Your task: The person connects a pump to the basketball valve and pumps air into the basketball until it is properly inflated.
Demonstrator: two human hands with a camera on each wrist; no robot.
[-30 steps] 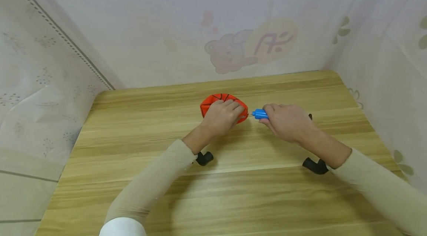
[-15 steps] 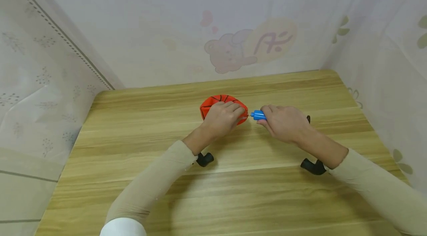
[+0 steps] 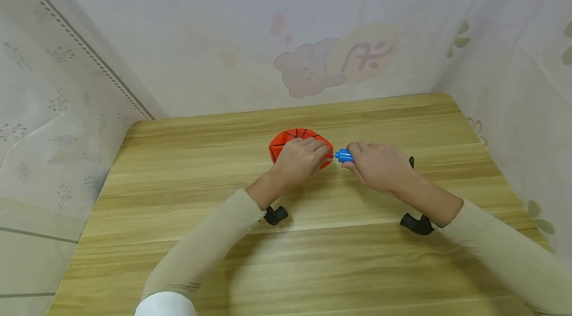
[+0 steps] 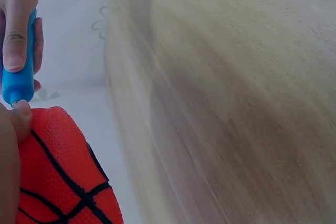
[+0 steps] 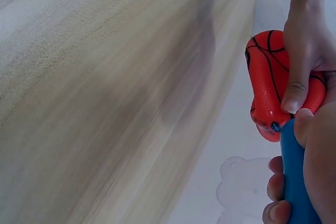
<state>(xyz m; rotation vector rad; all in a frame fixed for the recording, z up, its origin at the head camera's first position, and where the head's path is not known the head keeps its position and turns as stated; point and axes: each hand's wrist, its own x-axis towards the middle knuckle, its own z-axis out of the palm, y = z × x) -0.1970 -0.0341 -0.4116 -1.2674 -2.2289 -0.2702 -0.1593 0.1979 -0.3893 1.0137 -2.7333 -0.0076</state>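
A limp, partly collapsed red ball with black basketball lines [image 3: 286,138] is gripped by my left hand [image 3: 300,159], which covers much of it in the head view. My right hand [image 3: 380,166] holds a blue hand pump [image 3: 344,155], its tip pointing left at the ball. Between them only a sliver of the needle shows. In the right wrist view, the pump [image 5: 296,174] meets the ball [image 5: 265,85] close to a small dark valve spot. The left thumb presses the ball's folded side there. Seen from the left wrist, the ball [image 4: 65,166] looks creased and soft.
Both hands are above a wood-grain table [image 3: 178,177]. Pale patterned sheeting [image 3: 214,47] hangs behind the table and at both sides. A black curved piece [image 3: 276,215] sits at the left wrist, a similar one [image 3: 416,224] at the right.
My right hand has shifted slightly left and nearer me with the pump, closing the gap to the ball. Less of the needle is visible. My left hand has barely moved.
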